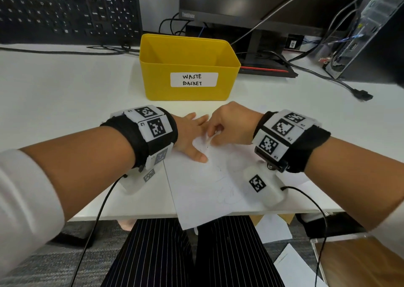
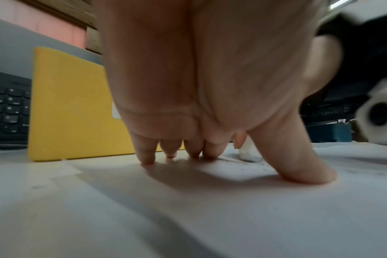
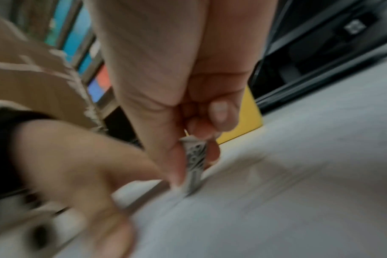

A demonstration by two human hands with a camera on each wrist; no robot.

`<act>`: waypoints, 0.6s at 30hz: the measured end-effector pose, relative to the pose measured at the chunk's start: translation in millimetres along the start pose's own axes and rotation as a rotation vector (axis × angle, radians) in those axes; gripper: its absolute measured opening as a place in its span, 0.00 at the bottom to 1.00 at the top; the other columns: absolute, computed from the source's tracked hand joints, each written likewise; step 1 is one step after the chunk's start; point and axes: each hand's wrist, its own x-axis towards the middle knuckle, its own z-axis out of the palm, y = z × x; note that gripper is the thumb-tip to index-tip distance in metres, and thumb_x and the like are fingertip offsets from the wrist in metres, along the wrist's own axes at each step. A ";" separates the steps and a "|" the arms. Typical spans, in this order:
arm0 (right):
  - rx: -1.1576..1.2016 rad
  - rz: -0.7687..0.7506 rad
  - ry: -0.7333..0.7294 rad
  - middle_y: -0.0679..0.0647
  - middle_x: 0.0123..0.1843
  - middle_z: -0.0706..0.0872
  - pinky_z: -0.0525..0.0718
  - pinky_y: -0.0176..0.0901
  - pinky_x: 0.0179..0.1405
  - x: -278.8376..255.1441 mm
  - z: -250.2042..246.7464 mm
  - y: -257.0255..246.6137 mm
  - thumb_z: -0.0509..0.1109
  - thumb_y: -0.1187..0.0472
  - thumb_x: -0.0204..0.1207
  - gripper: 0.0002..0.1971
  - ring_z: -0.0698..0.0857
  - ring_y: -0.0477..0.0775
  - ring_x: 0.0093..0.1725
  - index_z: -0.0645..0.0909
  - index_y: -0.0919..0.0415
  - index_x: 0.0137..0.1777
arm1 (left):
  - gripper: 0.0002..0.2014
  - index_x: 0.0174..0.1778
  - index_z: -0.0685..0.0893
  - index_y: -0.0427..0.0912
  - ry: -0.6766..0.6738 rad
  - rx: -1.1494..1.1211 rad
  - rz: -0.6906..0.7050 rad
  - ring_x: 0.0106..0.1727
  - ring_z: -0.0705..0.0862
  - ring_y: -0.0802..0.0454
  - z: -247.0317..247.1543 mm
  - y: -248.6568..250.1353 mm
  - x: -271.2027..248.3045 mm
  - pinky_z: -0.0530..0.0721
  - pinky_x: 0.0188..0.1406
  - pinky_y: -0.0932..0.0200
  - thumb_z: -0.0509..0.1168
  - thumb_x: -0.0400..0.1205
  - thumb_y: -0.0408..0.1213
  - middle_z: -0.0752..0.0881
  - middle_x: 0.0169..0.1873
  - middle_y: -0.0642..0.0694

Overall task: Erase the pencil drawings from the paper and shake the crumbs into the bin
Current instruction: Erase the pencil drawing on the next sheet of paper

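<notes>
A white sheet of paper (image 1: pixel 196 188) with faint pencil lines lies on the white desk and hangs over the near edge. My left hand (image 1: pixel 192 133) presses it flat with straight fingers (image 2: pixel 147 157) and thumb. My right hand (image 1: pixel 227 127) pinches a white eraser (image 3: pixel 194 167) and holds its tip on the paper beside the left hand; the eraser (image 2: pixel 246 151) shows past the left fingers, with dark crumbs around it. A yellow bin (image 1: pixel 188 68) labelled WASTE BASKET stands just behind both hands.
A black keyboard (image 1: pixel 67 9) leans at the back left. A monitor (image 1: pixel 262 2) on its stand, loose cables (image 1: pixel 328 76) and a computer case (image 1: pixel 371 31) crowd the back right. More paper sheets (image 1: pixel 290 267) lie on the floor by my legs.
</notes>
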 end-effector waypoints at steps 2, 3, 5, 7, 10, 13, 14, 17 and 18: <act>0.040 0.030 0.017 0.43 0.37 0.79 0.69 0.17 0.29 0.2 -1.4 2.8 0.71 0.61 0.72 0.10 0.75 0.42 0.39 0.88 0.60 0.52 | 0.49 0.83 0.35 0.49 -0.005 0.010 -0.013 0.82 0.35 0.41 0.2 -0.8 0.5 0.45 0.82 0.41 0.60 0.77 0.63 0.34 0.82 0.49; 0.052 0.070 0.042 0.44 0.37 0.78 0.69 0.17 0.28 1.8 -3.2 7.8 0.72 0.60 0.72 0.10 0.76 0.43 0.40 0.88 0.61 0.52 | 0.50 0.82 0.34 0.47 -0.011 0.028 -0.030 0.83 0.36 0.41 -0.1 -0.1 0.3 0.46 0.82 0.41 0.59 0.77 0.64 0.33 0.82 0.49; 0.052 0.155 0.085 0.44 0.36 0.77 0.67 0.20 0.29 5.7 -7.6 17.1 0.72 0.59 0.73 0.12 0.76 0.45 0.44 0.87 0.62 0.54 | 0.50 0.81 0.32 0.44 -0.020 0.057 -0.051 0.83 0.36 0.43 -1.1 1.0 -0.4 0.47 0.82 0.41 0.58 0.78 0.64 0.32 0.81 0.49; 0.027 0.178 0.093 0.42 0.35 0.75 0.67 0.25 0.29 7.9 -8.9 19.8 0.70 0.59 0.74 0.12 0.75 0.45 0.45 0.86 0.62 0.55 | 0.50 0.81 0.32 0.44 -0.023 0.059 -0.055 0.83 0.35 0.43 -1.7 2.1 -1.3 0.48 0.82 0.41 0.58 0.78 0.64 0.32 0.81 0.49; -0.020 0.073 0.042 0.48 0.42 0.80 0.66 0.24 0.30 6.4 -3.4 10.0 0.69 0.60 0.75 0.12 0.74 0.44 0.45 0.86 0.62 0.55 | 0.51 0.82 0.33 0.46 -0.020 0.022 -0.032 0.83 0.36 0.41 -0.5 -0.7 0.4 0.47 0.81 0.40 0.59 0.77 0.64 0.33 0.82 0.49; -0.017 0.020 0.015 0.44 0.41 0.78 0.67 0.18 0.29 3.2 -0.9 3.9 0.70 0.60 0.75 0.11 0.74 0.43 0.45 0.87 0.61 0.55 | 0.50 0.83 0.34 0.49 -0.020 0.012 -0.018 0.83 0.36 0.40 0.1 -2.0 1.3 0.48 0.81 0.38 0.60 0.76 0.64 0.34 0.82 0.50; -0.002 0.048 0.027 0.43 0.39 0.77 0.68 0.17 0.29 3.6 -2.7 6.2 0.70 0.60 0.75 0.12 0.75 0.44 0.45 0.87 0.61 0.55 | 0.51 0.82 0.34 0.47 -0.021 0.023 -0.025 0.83 0.36 0.41 -0.1 -1.1 0.9 0.48 0.81 0.39 0.60 0.77 0.64 0.33 0.82 0.50; 0.028 0.183 0.086 0.48 0.42 0.78 0.68 0.24 0.29 9.5 -9.5 18.5 0.71 0.59 0.75 0.12 0.79 0.51 0.51 0.86 0.62 0.56 | 0.50 0.81 0.32 0.44 -0.024 0.055 -0.045 0.83 0.36 0.43 -1.3 2.5 -2.0 0.48 0.82 0.42 0.58 0.78 0.64 0.33 0.82 0.48; 0.017 0.205 0.097 0.51 0.46 0.81 0.69 0.30 0.32 11.6 -10.1 20.4 0.70 0.59 0.75 0.12 0.80 0.52 0.53 0.86 0.62 0.56 | 0.50 0.81 0.32 0.44 -0.023 0.058 -0.048 0.83 0.36 0.43 -1.9 2.9 -2.9 0.48 0.82 0.42 0.58 0.78 0.64 0.32 0.81 0.48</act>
